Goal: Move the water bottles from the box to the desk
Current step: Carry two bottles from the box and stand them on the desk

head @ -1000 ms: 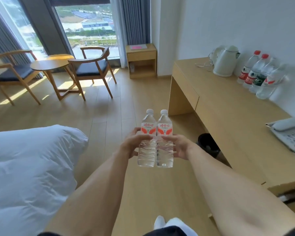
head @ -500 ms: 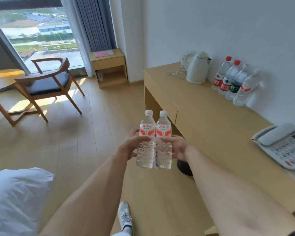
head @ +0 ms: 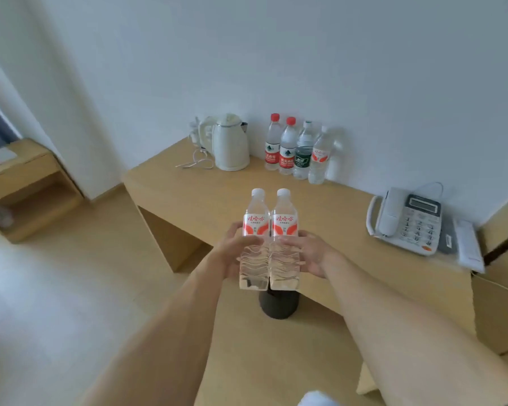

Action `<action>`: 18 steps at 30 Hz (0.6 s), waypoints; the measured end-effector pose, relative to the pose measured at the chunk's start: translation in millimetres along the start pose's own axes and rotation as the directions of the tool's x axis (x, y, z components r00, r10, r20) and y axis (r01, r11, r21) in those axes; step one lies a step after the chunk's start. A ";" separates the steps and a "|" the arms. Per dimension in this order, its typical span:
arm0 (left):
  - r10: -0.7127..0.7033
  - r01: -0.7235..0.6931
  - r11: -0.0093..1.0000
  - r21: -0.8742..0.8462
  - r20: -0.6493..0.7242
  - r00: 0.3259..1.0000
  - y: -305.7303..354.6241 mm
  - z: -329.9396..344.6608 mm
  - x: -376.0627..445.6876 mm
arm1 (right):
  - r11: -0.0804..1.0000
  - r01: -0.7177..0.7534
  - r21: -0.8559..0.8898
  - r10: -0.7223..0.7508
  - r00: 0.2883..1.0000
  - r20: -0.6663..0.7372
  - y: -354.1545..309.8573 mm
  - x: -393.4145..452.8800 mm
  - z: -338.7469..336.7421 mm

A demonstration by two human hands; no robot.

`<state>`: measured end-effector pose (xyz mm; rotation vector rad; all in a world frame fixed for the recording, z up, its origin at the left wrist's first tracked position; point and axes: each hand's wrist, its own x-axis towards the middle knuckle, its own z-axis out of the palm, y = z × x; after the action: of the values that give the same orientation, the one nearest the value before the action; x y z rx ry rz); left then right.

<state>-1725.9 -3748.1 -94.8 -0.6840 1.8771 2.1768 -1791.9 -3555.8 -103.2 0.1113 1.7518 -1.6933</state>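
Note:
I hold two clear water bottles with white caps and red-and-white labels upright, side by side and touching. My left hand grips the left bottle. My right hand grips the right bottle. Both bottles hang in the air over the front edge of the light wooden desk. Against the wall at the back of the desk stands a row of several water bottles, two with red caps. The box is not in view.
A white electric kettle with its cord stands left of the bottle row. A white desk phone lies at the desk's right. A black bin sits on the floor under the desk's front edge. A wooden side table stands at the left.
The view has swung right, away from the window and chairs, to face the desk and wall. The two held bottles now hang over the desk's front edge, closer to it.

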 end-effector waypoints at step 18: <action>0.110 -0.189 0.962 0.195 0.358 0.927 89.8 105.3 156.0 | 0.967 0.254 0.010 -0.231 0.898 -0.375 -60.4 53.3 -114.1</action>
<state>-1924.3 -3686.3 -76.7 -0.1065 1.9919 1.9612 -1909.6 -3481.8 -89.4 0.2652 2.0619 -2.0083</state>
